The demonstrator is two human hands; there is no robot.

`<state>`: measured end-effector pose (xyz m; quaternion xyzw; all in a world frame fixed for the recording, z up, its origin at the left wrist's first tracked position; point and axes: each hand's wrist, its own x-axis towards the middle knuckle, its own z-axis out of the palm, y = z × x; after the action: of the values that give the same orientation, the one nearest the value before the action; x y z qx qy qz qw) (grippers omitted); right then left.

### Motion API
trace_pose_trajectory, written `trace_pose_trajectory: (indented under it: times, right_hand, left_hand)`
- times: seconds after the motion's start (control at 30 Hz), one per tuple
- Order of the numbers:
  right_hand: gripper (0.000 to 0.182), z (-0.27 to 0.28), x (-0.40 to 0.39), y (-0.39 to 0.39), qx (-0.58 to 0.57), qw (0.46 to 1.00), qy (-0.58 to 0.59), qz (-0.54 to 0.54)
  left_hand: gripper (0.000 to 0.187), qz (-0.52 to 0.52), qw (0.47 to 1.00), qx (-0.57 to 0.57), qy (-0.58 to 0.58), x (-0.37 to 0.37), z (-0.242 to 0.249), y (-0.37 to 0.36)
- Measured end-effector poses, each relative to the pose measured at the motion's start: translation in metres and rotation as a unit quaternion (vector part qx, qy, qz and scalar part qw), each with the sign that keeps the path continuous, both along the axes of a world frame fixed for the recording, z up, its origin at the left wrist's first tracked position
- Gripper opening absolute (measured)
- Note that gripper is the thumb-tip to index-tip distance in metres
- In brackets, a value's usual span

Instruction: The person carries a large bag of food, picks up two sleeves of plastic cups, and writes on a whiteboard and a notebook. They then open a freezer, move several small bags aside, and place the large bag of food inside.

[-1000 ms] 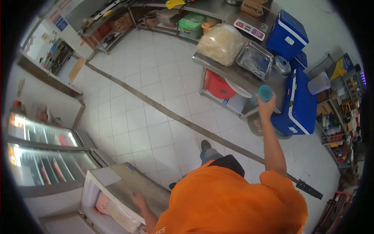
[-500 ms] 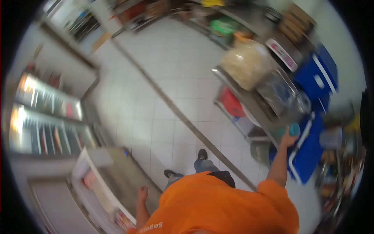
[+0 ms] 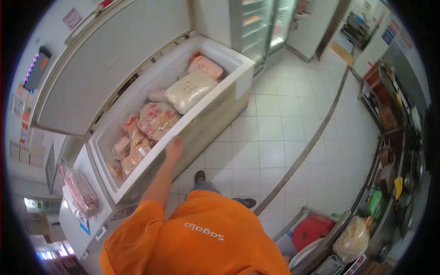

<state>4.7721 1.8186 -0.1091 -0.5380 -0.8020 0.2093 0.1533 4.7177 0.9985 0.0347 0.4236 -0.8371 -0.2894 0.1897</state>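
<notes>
My left hand [image 3: 174, 147] is beside the front rim of an open chest freezer [image 3: 206, 106]; its fingers are too blurred to make out, and nothing shows in it. Inside the freezer lie a large pale bag [image 3: 190, 90], a pink package [image 3: 206, 67] in the far corner, a clear bag with red marks [image 3: 156, 118] and several bags of light brown food [image 3: 137, 153] at the near end. My right hand cannot be seen.
The freezer's raised lid [image 3: 114, 64] leans at the left. A white surface with pink plastic packs [image 3: 80, 190] adjoins the near end. Glass-door fridges [image 3: 256, 27] stand beyond. At the right are shelves [image 3: 389, 123], a red item [image 3: 311, 231] and a filled bag [image 3: 352, 240].
The view has swung left toward the freezer, which now shows open with its contents. My right hand, earlier holding a teal cup over the metal table, has left the view.
</notes>
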Motion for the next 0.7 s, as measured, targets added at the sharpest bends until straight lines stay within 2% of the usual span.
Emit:
trace_pose_trajectory:
  times: [0.03,0.07,0.1,0.13,0.17,0.2,0.23,0.27,0.3,0.33,0.43,0.53,0.63,0.7]
  right_hand:
    - [0.032,-0.006,-0.023,-0.018,-0.039,0.998,0.009,0.053]
    - [0.030,-0.012,-0.048,-0.038,-0.077,0.991,0.021,0.104]
    - [0.027,-0.017,-0.072,-0.060,-0.113,0.982,0.030,0.152]
    - [0.028,-0.023,-0.095,-0.086,-0.102,0.969,0.021,0.222]
    - [0.031,-0.028,-0.116,-0.112,-0.090,0.953,0.012,0.290]
    - [0.035,-0.021,-0.129,-0.139,-0.165,0.940,0.047,0.295]
    - [0.039,-0.013,-0.143,-0.170,-0.241,0.921,0.084,0.296]
    - [0.039,0.005,-0.154,-0.204,-0.231,0.921,0.083,0.303]
    - [0.041,0.037,-0.155,-0.242,-0.255,0.908,0.028,0.331]
    - [0.043,0.061,-0.153,-0.268,-0.278,0.892,-0.030,0.356]
    - [0.045,0.069,-0.138,-0.301,-0.278,0.885,-0.051,0.371]
    - [0.045,0.089,-0.112,-0.334,-0.303,0.885,-0.086,0.342]
    - [0.044,0.074,-0.093,-0.317,-0.328,0.884,-0.130,0.306]
    - [0.044,0.068,-0.087,-0.311,-0.344,0.883,-0.144,0.285]
  left_hand:
    - [0.029,0.027,0.991,-0.128,0.022,0.000,0.025,-0.035]
    - [0.032,0.068,0.994,-0.071,-0.038,-0.001,0.055,-0.093]
    - [0.040,0.083,0.985,-0.131,0.076,-0.003,0.116,-0.124]
    - [0.047,0.121,0.968,-0.156,0.153,0.003,0.133,-0.191]
    - [0.053,0.115,0.933,-0.300,0.165,0.014,0.176,-0.248]
    - [0.055,0.171,0.869,-0.426,0.188,0.018,0.227,-0.302]
    - [0.059,0.173,0.809,-0.533,0.176,0.034,0.281,-0.356]
    - [0.063,0.237,0.734,-0.626,0.115,0.049,0.330,-0.411]
    - [0.068,0.246,0.694,-0.668,0.106,0.071,0.384,-0.457]
    - [0.074,0.278,0.608,-0.742,0.053,0.095,0.429,-0.510]
    - [0.087,0.381,0.603,-0.693,-0.110,0.148,0.522,-0.589]
    - [0.091,0.128,0.766,-0.540,-0.324,0.255,0.549,-0.802]
    - [0.095,0.302,0.808,-0.462,-0.205,0.210,0.504,-0.681]
    - [0.095,0.319,0.802,-0.456,-0.218,0.198,0.505,-0.645]
